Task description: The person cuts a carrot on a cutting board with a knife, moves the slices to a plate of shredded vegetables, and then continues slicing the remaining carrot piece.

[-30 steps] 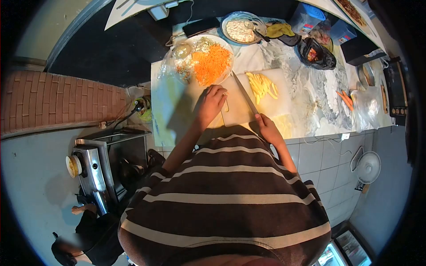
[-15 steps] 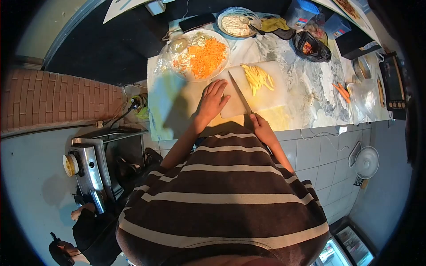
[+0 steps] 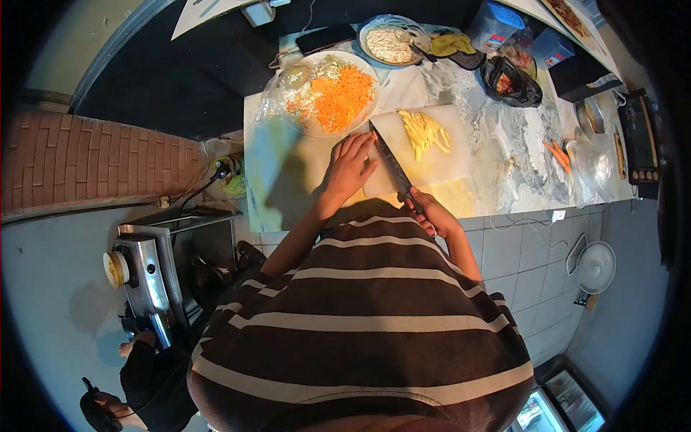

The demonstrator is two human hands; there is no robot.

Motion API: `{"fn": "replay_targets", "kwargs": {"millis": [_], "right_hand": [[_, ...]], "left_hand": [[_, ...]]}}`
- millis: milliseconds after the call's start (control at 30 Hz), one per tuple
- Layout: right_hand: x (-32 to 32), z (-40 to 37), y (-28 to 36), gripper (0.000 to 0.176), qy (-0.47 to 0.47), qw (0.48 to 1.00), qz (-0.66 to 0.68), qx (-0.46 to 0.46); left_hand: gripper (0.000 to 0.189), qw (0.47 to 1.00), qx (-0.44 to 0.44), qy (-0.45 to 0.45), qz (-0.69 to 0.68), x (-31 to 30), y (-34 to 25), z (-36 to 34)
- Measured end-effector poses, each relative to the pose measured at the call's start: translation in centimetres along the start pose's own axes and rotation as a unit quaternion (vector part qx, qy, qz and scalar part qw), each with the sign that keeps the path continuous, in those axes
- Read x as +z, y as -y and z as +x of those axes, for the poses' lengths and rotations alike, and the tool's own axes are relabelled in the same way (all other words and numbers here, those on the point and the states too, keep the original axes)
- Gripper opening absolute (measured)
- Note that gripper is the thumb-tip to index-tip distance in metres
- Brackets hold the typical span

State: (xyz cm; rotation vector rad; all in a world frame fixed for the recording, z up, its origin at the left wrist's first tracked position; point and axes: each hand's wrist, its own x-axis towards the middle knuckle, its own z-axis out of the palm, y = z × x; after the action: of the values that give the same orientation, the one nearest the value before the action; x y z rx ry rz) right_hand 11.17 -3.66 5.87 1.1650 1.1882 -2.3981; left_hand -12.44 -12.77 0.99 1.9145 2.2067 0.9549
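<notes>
My right hand (image 3: 436,214) is closed round the handle of a long kitchen knife (image 3: 391,160), low at the board's front edge. The blade slants up and left across the white cutting board (image 3: 450,167), its dark, speckled side showing. My left hand (image 3: 348,170) lies palm down at the board's left side, fingers stretched out and the fingertips close to the knife's tip. Pale yellow cut sticks (image 3: 425,134) lie in a loose pile on the board, right of the blade. Just beyond my left hand is a large white plate (image 3: 317,131) with shredded orange carrot (image 3: 344,99) and paler shreds.
Behind the board stand a bowl of pale food (image 3: 389,45), a yellow-and-black cloth (image 3: 455,47) and a black plastic bag (image 3: 509,82). Whole carrots (image 3: 557,155) lie by a clear bag (image 3: 590,171) at right. A person (image 3: 147,371) is at the lower left, near a stove (image 3: 147,268).
My right hand has turned the knife, so the blade shows its dark side instead of its thin edge. The left hand stays beside the blade tip. The view has shifted slightly.
</notes>
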Motion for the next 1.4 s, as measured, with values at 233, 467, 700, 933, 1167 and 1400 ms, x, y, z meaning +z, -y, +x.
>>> {"fn": "replay_targets", "kwargs": {"millis": [233, 467, 700, 933, 1167, 1400], "right_hand": [[1.4, 1.1, 4.3, 0.043, -0.042, 0.997, -0.043, -0.045], [0.7, 6.5, 6.4, 0.049, -0.203, 0.896, -0.338, -0.206], [0.3, 5.0, 5.3, 0.052, -0.286, 0.866, -0.344, -0.223], [-1.2, 6.3, 2.7, 0.049, -0.279, 0.883, -0.27, -0.263], [-1.1, 6.2, 2.5, 0.055, -0.247, 0.915, -0.253, -0.196], [-1.3, 6.3, 2.6, 0.055, -0.245, 0.911, -0.274, -0.188]], "left_hand": [[0.055, 0.997, -0.006, -0.07, -0.037, -4.0, 0.7, 4.2], [0.045, 0.991, -0.045, -0.099, 0.074, -4.8, 4.8, 6.6], [0.038, 0.981, -0.143, -0.119, 0.063, -3.8, 12.2, 3.8], [0.035, 0.985, -0.146, -0.075, 0.046, -3.7, 13.7, 6.3], [0.027, 0.988, -0.15, -0.039, -0.023, -3.8, 15.3, 7.4], [0.024, 0.976, -0.175, -0.065, -0.113, -4.8, 14.6, 7.3]]}}
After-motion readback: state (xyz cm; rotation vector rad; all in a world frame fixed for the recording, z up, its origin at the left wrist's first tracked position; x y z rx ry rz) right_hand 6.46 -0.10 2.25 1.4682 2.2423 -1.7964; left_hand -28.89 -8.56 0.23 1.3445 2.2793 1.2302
